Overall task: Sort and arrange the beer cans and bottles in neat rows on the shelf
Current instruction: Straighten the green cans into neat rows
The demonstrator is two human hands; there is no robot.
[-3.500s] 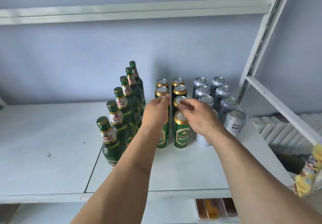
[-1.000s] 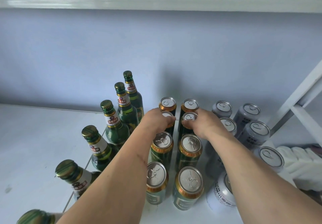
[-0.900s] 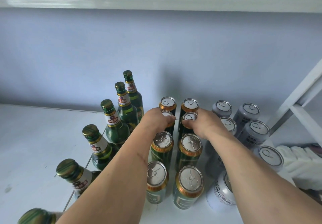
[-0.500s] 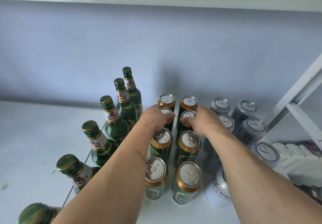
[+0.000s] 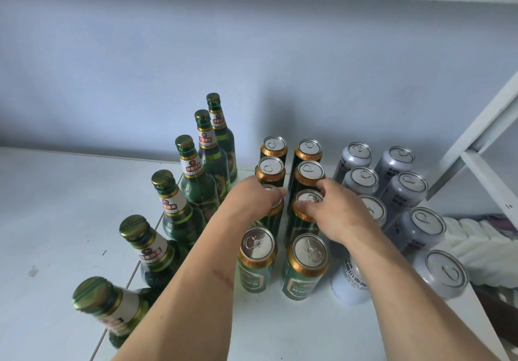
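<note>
My left hand (image 5: 252,198) lies over the top of a green can with a gold rim (image 5: 270,214), the 3rd from the back in the left column of green cans, and my fingers curl around its rim, so I am grasping it. My right hand (image 5: 333,209) holds in the same way the neighbour green and gold can (image 5: 304,220) in the right column; my thumb and fingers pinch its lid edge.

The white shelf (image 5: 56,220) carries 3 groups. At the left, 6 green glass bottles with gold caps (image 5: 196,175) stand in 1 diagonal row from the back wall toward me. In the middle, the green cans stand in 2 columns of 4, upright and close beside each other. At the right, the silver-grey cans (image 5: 403,192) stand also in 2 columns; my right forearm covers part of the inner one, so I think there are 9, but I cannot be sure. Behind everything is the pale blue wall (image 5: 252,66).
</note>
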